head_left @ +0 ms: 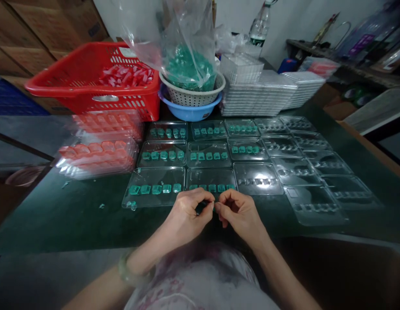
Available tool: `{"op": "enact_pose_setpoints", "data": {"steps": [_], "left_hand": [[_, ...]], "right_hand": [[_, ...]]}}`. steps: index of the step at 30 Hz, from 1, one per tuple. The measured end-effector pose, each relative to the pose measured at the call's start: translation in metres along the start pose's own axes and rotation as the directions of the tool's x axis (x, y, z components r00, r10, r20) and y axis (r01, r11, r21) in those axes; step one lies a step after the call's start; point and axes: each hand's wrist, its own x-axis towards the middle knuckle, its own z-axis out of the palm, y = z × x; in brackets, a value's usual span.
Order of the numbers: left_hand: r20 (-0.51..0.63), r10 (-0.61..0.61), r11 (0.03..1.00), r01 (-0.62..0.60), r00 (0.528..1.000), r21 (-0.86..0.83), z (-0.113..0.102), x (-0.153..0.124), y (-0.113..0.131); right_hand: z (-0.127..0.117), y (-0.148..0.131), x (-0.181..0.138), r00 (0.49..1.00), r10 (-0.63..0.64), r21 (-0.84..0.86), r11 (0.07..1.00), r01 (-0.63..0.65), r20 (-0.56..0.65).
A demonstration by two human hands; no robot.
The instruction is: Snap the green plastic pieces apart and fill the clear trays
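Two hands, left hand [190, 211] and right hand [240, 213], meet over the near edge of the table [90, 228]. Grip: thumb and forefinger of each pinched close, tips nearly together on one small green piece [214, 209], mostly hidden, just in front of the trays.

Clear trays [260, 189] laid out: 17, in five columns (3, 3, 3, 4, 4). Green blocks [157, 189] in 8 of them; front-left tray has 5. One green scrap [132, 205] by that tray's near corner.

Left: 2 blurred piles of red-filled trays [98, 157]. Behind: 1 red basket [67, 90], red pieces [129, 75] past counting; 1 colander [190, 99] in 1 blue basin [189, 113], 1 plastic bag [193, 38] of green pieces on top. Back right: 1 clear bottle [260, 23].
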Motion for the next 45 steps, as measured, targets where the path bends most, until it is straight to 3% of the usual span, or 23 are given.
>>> {"op": "enact_pose_setpoints", "data": {"steps": [3, 5, 10, 15, 20, 26, 33, 41, 45], "left_hand": [[-0.006, 0.002, 1.0, -0.002, 1.0, 0.007, 0.001, 0.0, -0.001], [0.048, -0.018, 0.999, 0.019, 0.999, -0.032, -0.002, 0.0, -0.003], [0.179, -0.043, 0.991, 0.065, 0.983, -0.119, -0.016, 0.003, -0.009], [0.26, 0.021, 0.997, 0.0, 0.965, -0.08, -0.019, 0.003, -0.01], [0.243, 0.043, 0.993, -0.069, 0.969, 0.098, -0.011, -0.003, -0.004], [0.279, 0.005, 0.995, -0.032, 0.96, 0.094, -0.01, -0.007, -0.002], [0.188, 0.046, 0.994, -0.064, 0.981, 0.092, 0.002, -0.002, -0.01], [-0.013, 0.077, 0.966, -0.071, 0.997, 0.248, 0.011, -0.005, -0.012], [-0.078, 0.038, 0.975, -0.02, 0.996, 0.22, 0.009, -0.004, -0.01]], "right_hand": [[0.002, 0.001, -0.002, 0.995, -0.051, -0.089, 0.995, 0.043, -0.091], [0.002, 0.0, -0.005, 0.99, -0.078, -0.135, 0.989, 0.062, -0.115], [-0.005, -0.006, -0.009, 0.999, -0.047, -0.127, 0.991, 0.048, 0.01], [-0.011, -0.008, -0.006, 0.984, 0.001, -0.055, 0.998, 0.009, 0.18], [-0.011, -0.007, -0.004, 0.986, -0.025, -0.145, 0.988, 0.049, 0.165], [-0.001, -0.003, -0.004, 0.98, -0.177, -0.312, 0.929, 0.198, 0.094], [0.002, 0.004, -0.003, 0.968, -0.249, -0.429, 0.874, 0.226, 0.002], [0.001, 0.002, -0.005, 0.972, -0.235, -0.359, 0.908, 0.215, -0.012], [0.0, 0.001, -0.008, 0.981, -0.196, -0.255, 0.948, 0.19, 0.002]]}}
